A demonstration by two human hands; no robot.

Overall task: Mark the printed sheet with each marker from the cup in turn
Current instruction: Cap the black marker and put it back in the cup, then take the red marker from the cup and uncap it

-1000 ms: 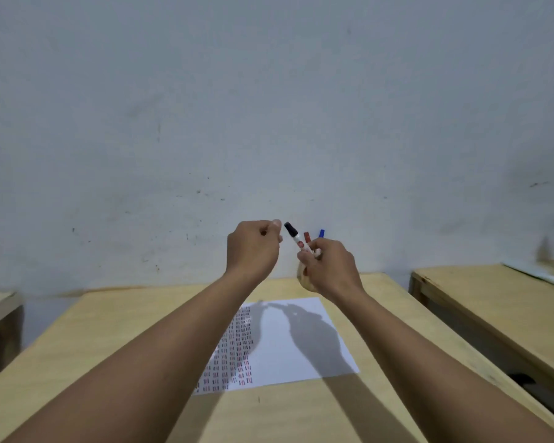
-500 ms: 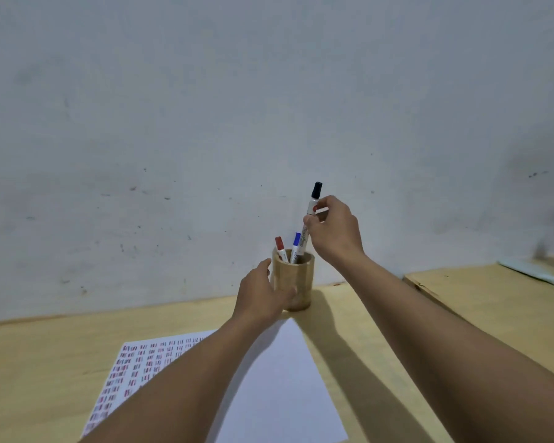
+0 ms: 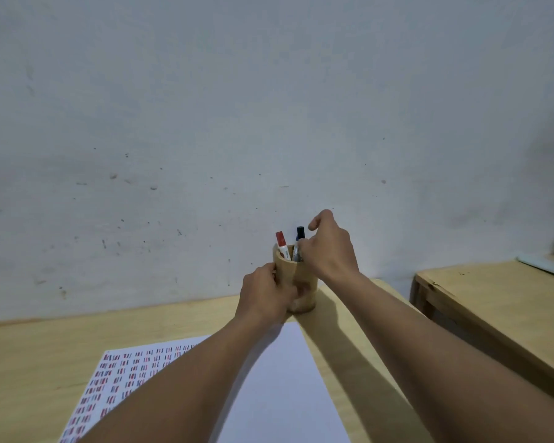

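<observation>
A wooden cup [image 3: 304, 295] stands on the table near the wall, just beyond the printed sheet [image 3: 282, 388]. A red-capped marker [image 3: 281, 239] and a black-capped marker [image 3: 300, 233] stick up out of it. My left hand [image 3: 264, 295] grips the cup's near left side. My right hand [image 3: 330, 247] hovers over the cup's right rim, one finger lifted. Its lower fingertips lie against the black marker's barrel, and I cannot tell whether they pinch it. The sheet carries rows of small red and blue marks [image 3: 122, 375] on its left part; my forearms hide much of it.
The light wooden table [image 3: 39, 356] butts against a scuffed white wall. A second wooden table [image 3: 493, 302] stands to the right across a narrow gap, with a pale flat object [image 3: 547, 265] at its far edge.
My right hand has lowered the black marker into the cup and dropped to the rim. My left hand has moved from beside the cup to gripping it. The view has moved closer.
</observation>
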